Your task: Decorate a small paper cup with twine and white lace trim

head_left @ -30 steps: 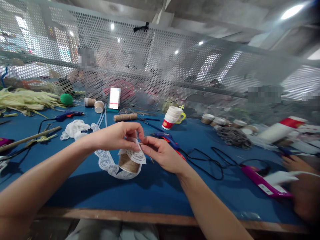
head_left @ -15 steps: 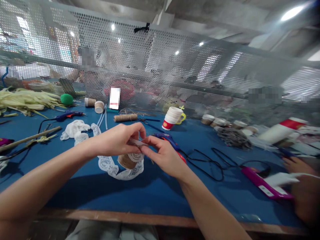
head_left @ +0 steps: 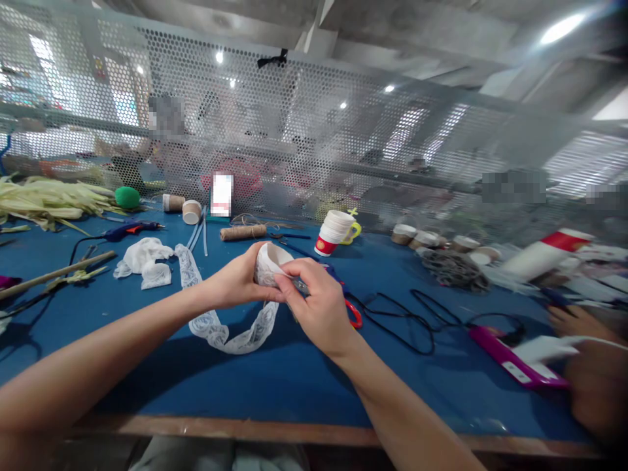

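Between both hands is a small paper cup (head_left: 269, 263), tilted so its white mouth faces up and toward me, with white lace around its side. My left hand (head_left: 240, 278) is wrapped round the cup's left side, thumb along the bottom. My right hand (head_left: 314, 294) pinches at the cup's right rim, where the lace edge lies; its fingertips partly hide the lace. From the cup a white lace ribbon (head_left: 230, 340) hangs down to the blue table and loops left to a bunched white lace heap (head_left: 144, 258).
Behind my right hand, scissors with red handles (head_left: 354, 315) lie partly hidden. Stacked paper cups (head_left: 330, 235), a twine roll (head_left: 243, 232) and a lit phone (head_left: 222, 194) stand farther back. At left lies a glue gun (head_left: 135, 229); at right, a purple power strip (head_left: 515, 360) beside another person's hand (head_left: 572, 324).
The cup has been turned and raised, so its open mouth now shows instead of its brown side. My left hand has shifted from above to around it; my right hand stays at the rim.
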Demonstrator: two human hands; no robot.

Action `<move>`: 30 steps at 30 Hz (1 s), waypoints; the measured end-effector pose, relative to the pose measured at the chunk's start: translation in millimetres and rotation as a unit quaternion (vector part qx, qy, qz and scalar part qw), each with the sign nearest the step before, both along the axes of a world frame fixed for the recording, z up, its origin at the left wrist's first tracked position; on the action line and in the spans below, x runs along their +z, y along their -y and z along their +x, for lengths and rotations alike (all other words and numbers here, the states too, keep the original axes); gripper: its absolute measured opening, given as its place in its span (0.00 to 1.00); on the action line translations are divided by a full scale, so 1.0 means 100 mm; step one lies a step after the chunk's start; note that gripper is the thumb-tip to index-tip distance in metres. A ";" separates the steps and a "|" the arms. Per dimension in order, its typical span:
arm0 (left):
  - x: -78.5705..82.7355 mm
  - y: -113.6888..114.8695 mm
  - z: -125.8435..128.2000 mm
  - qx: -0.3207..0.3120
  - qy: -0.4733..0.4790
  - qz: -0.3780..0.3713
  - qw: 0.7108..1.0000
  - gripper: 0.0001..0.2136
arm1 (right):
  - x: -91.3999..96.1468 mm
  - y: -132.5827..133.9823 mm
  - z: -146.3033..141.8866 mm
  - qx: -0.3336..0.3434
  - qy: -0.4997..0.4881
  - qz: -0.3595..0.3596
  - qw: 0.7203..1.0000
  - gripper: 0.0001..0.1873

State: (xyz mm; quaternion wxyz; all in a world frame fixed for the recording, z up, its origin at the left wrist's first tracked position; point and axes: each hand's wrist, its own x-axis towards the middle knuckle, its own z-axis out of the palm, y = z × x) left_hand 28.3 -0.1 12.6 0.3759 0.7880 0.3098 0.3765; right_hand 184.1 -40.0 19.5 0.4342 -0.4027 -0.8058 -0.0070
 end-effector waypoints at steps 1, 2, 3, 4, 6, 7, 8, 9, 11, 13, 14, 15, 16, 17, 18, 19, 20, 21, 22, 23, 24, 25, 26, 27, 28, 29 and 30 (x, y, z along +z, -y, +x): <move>-0.01 -0.01 0.01 0.005 0.009 -0.006 1.000 0.33 | 0.00 0.00 0.00 0.005 -0.002 -0.004 1.000 0.05; -0.01 -0.01 0.01 0.009 0.015 -0.010 1.000 0.31 | 0.01 0.00 0.00 0.014 -0.009 -0.011 1.000 0.04; 0.00 -0.01 0.00 0.009 0.019 -0.014 1.000 0.30 | 0.02 0.00 0.01 0.025 -0.025 -0.020 0.999 0.04; 0.03 -0.02 -0.02 0.004 0.025 -0.018 1.000 0.30 | 0.03 -0.02 0.03 0.035 -0.050 -0.027 0.998 0.04; 0.10 -0.02 -0.07 -0.026 0.036 -0.035 0.998 0.30 | 0.05 -0.06 0.08 0.037 -0.128 -0.036 0.990 0.08; 0.14 -0.03 -0.11 -0.049 0.044 -0.052 0.996 0.30 | 0.06 -0.09 0.10 0.029 -0.168 -0.044 0.984 0.08; 0.18 -0.03 -0.15 -0.076 0.047 -0.075 0.993 0.29 | 0.06 -0.12 0.12 0.023 -0.198 -0.061 0.978 0.08; 0.22 -0.04 -0.18 -0.098 0.051 -0.098 0.989 0.28 | 0.05 -0.15 0.13 0.024 -0.218 -0.088 0.972 0.07; 0.27 -0.05 -0.23 -0.117 0.071 -0.131 0.982 0.26 | 0.02 -0.18 0.11 0.050 -0.225 -0.162 0.959 0.09; 0.28 -0.06 -0.26 -0.113 0.102 -0.148 0.977 0.26 | -0.02 -0.19 0.05 0.079 -0.221 -0.226 0.945 0.15; 0.28 -0.07 -0.27 -0.111 0.114 -0.154 0.975 0.26 | -0.05 -0.18 0.02 0.084 -0.222 -0.247 0.939 0.18; 0.28 -0.08 -0.28 -0.112 0.122 -0.161 0.973 0.26 | -0.07 -0.17 -0.01 0.085 -0.223 -0.263 0.935 0.21; 0.27 -0.09 -0.28 -0.115 0.126 -0.167 0.971 0.26 | -0.09 -0.17 -0.04 0.086 -0.226 -0.275 0.931 0.22; 0.26 -0.10 -0.28 -0.120 0.128 -0.173 0.969 0.25 | -0.11 -0.16 -0.06 0.086 -0.230 -0.285 0.927 0.21; 0.25 -0.11 -0.29 -0.124 0.129 -0.179 0.967 0.25 | -0.13 -0.17 -0.06 0.086 -0.234 -0.295 0.923 0.20; 0.24 -0.12 -0.29 -0.128 0.130 -0.183 0.966 0.24 | -0.14 -0.17 -0.06 0.088 -0.238 -0.303 0.918 0.17; 0.24 -0.12 -0.30 -0.132 0.132 -0.189 0.964 0.24 | -0.15 -0.18 -0.06 0.091 -0.245 -0.313 0.913 0.15; 0.24 -0.12 -0.31 -0.137 0.134 -0.195 0.962 0.23 | -0.15 -0.20 -0.05 0.096 -0.257 -0.326 0.905 0.14; 0.25 -0.12 -0.32 -0.145 0.133 -0.202 0.959 0.24 | -0.15 -0.21 -0.04 0.101 -0.274 -0.344 0.893 0.12; 0.26 -0.12 -0.33 -0.156 0.132 -0.209 0.956 0.24 | -0.15 -0.22 -0.04 0.107 -0.296 -0.365 0.876 0.11; 0.26 -0.12 -0.34 -0.170 0.130 -0.217 0.953 0.24 | -0.14 -0.22 -0.04 0.114 -0.322 -0.387 0.856 0.08; 0.27 -0.13 -0.34 -0.185 0.127 -0.224 0.948 0.24 | -0.13 -0.22 -0.04 0.123 -0.349 -0.410 0.834 0.07; 0.28 -0.13 -0.35 -0.197 0.124 -0.230 0.945 0.24 | -0.12 -0.22 -0.04 0.136 -0.372 -0.429 0.812 0.07; 0.28 -0.13 -0.36 -0.204 0.122 -0.233 0.943 0.23 | -0.10 -0.21 -0.05 0.153 -0.388 -0.445 0.792 0.09; 0.27 -0.14 -0.36 -0.207 0.119 -0.235 0.942 0.23 | -0.09 -0.20 -0.05 0.173 -0.398 -0.456 0.777 0.13; 0.27 -0.16 -0.37 -0.206 0.117 -0.235 0.943 0.23 | -0.08 -0.19 -0.05 0.190 -0.401 -0.464 0.767 0.15; 0.26 -0.17 -0.38 -0.204 0.118 -0.234 0.943 0.24 | -0.08 -0.18 -0.05 0.200 -0.401 -0.467 0.762 0.17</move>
